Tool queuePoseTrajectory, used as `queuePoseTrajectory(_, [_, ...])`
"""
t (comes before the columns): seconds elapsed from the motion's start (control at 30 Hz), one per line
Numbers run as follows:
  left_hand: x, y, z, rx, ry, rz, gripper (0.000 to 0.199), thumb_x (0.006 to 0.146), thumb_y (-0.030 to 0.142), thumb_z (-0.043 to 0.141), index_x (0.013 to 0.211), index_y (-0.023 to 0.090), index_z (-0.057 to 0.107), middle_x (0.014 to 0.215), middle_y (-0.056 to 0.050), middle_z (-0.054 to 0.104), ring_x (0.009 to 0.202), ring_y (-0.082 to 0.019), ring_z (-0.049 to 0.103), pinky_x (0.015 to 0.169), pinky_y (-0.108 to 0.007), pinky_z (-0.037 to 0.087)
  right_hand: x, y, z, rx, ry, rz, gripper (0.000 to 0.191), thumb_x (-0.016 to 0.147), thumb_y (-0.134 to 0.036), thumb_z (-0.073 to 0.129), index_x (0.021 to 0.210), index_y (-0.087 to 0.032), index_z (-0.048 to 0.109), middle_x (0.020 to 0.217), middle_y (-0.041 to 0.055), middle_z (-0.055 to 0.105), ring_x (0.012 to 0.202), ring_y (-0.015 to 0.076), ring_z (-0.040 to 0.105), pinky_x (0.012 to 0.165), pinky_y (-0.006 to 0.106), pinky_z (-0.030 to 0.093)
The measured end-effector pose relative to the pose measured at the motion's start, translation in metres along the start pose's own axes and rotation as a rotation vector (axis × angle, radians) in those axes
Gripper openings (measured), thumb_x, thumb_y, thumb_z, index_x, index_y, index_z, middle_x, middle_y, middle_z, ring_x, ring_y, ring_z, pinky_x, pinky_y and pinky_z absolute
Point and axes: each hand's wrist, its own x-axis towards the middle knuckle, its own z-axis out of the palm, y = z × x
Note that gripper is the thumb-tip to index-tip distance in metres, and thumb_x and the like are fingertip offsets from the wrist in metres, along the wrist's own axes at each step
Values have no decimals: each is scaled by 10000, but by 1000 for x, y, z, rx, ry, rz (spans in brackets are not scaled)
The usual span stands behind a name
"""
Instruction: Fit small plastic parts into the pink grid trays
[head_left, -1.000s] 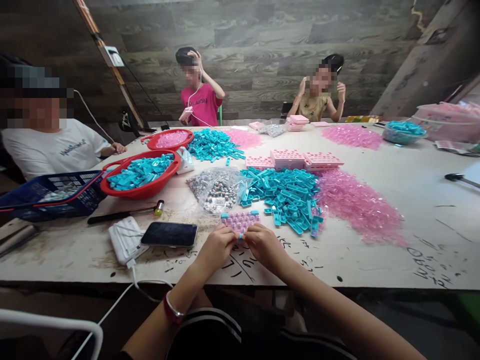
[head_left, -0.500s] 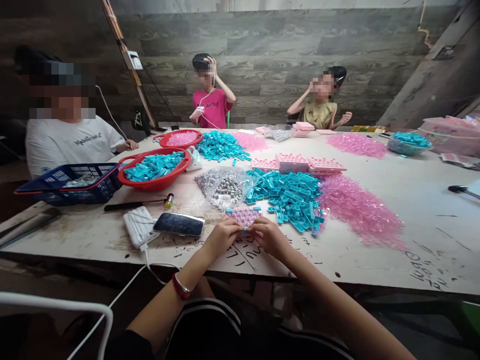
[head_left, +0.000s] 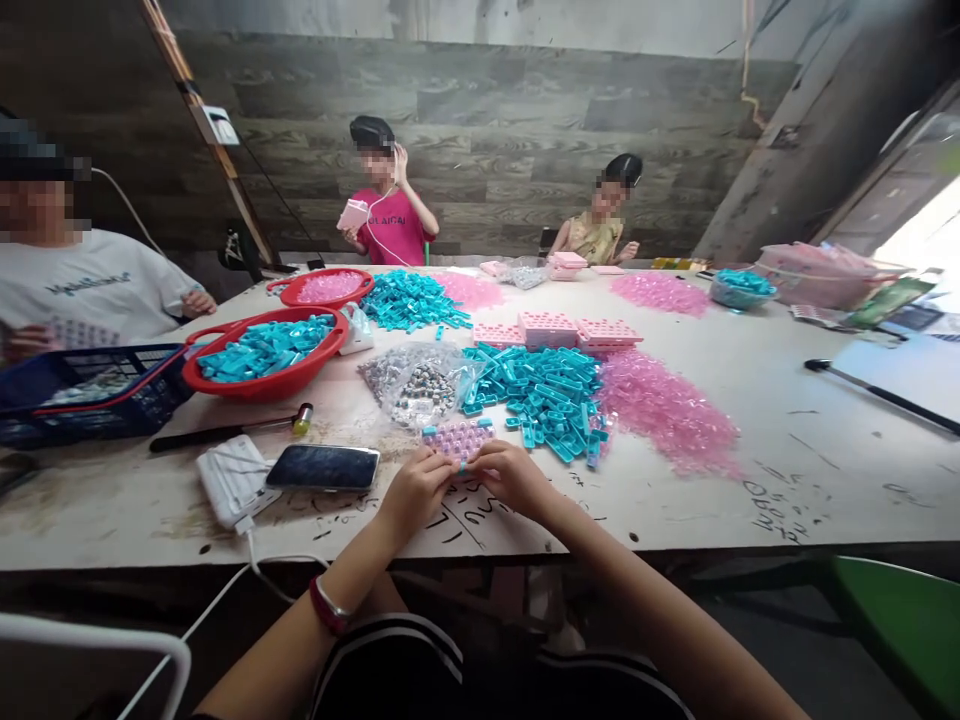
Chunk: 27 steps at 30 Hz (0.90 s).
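Note:
A pink-purple tray with rows of small compartments (head_left: 459, 438) lies on the table before me, with teal pieces at its far corners. My left hand (head_left: 417, 486) is closed at its near edge, fingers pinched by a small teal piece (head_left: 463, 466). From the other side my right hand (head_left: 514, 478) pinches at the same piece. Just beyond and to the right is a heap of teal parts (head_left: 555, 390). A clear bag of small metallic pieces (head_left: 424, 385) lies behind the tray.
Left are a phone (head_left: 322, 468), a white power bank (head_left: 231, 480), a hammer (head_left: 225, 433), a red basket (head_left: 270, 385) and a blue basket (head_left: 112, 420). Pink pieces (head_left: 667, 410) and stacked pink boxes (head_left: 549, 328) lie beyond. Three people sit around the table.
The view has turned to the right. The person in the pink shirt has raised a pink box, and the person at the left now shows a tray in hand. My hands remain at the tray's near edge.

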Motion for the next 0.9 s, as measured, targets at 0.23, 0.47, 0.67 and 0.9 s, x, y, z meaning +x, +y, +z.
queuePoseTrajectory(0.23, [0, 6, 4, -98, -1, 53, 150, 898, 168, 536, 978, 181, 662, 882, -42, 683, 817, -176, 570, 761, -328, 496, -30, 77, -76, -335, 336, 392, 251, 792, -95, 538, 972, -181, 689, 994, 71, 685, 944, 223, 624, 870, 360, 494])
queuePoseTrajectory(0.47, [7, 11, -2, -160, -29, 97, 131, 889, 171, 546, 922, 176, 673, 864, -44, 688, 808, -174, 560, 733, -314, 491, -22, 153, -121, -447, 282, 513, 334, 720, -75, 530, 1003, -156, 687, 1014, 92, 689, 925, 241, 642, 868, 366, 498])
queuePoseTrajectory(0.67, [9, 13, -4, -155, -17, 92, 125, 879, 150, 549, 896, 176, 670, 845, -40, 687, 781, -171, 562, 728, -309, 482, 1, 179, -109, -492, 222, 517, 292, 679, -114, 606, 946, -174, 706, 1024, 85, 686, 1000, 262, 609, 910, 384, 465])
queuePoseTrajectory(0.9, [8, 11, -1, -161, -40, 59, 127, 859, 144, 567, 931, 181, 664, 860, -42, 680, 817, -182, 555, 751, -318, 489, -7, 188, -97, -514, 252, 559, 288, 757, -167, 536, 993, -152, 701, 1013, 108, 684, 948, 262, 619, 871, 368, 477])
